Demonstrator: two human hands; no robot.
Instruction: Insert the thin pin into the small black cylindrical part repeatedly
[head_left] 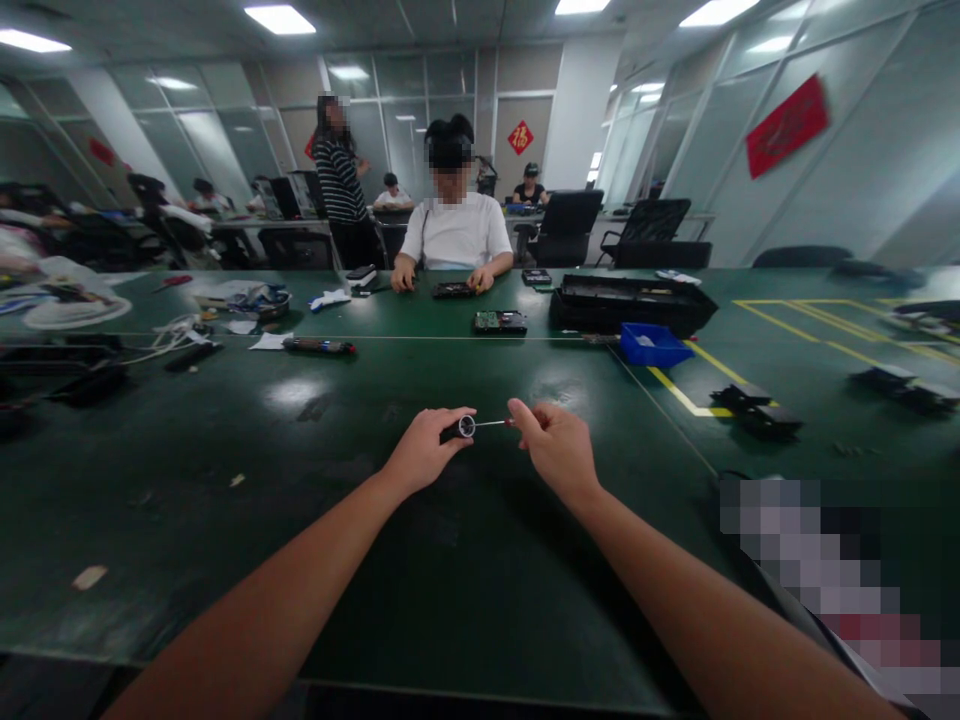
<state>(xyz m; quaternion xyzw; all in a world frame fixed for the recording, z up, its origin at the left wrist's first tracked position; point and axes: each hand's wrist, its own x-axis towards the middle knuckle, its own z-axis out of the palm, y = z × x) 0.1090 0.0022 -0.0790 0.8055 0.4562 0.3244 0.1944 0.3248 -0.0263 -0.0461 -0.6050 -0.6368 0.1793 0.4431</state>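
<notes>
In the middle of the head view, my left hand (429, 446) is closed around a small dark cylindrical part with a pale ring at its end (466, 427). My right hand (561, 444) grips a screwdriver (493, 423) by its reddish handle, most of which the fingers hide. The thin metal shaft points left, and its tip meets or nearly meets the ringed end; contact is too small to tell. Both hands are held just over the green table (450, 580).
Across the table a person in a white shirt (455, 230) handles a dark device (454, 289). A circuit board (500, 322), a long black housing (630, 303) and a blue bin (654, 345) lie beyond my hands. Black parts (757, 410) sit right; a dark tube-like tool (320, 346) lies left.
</notes>
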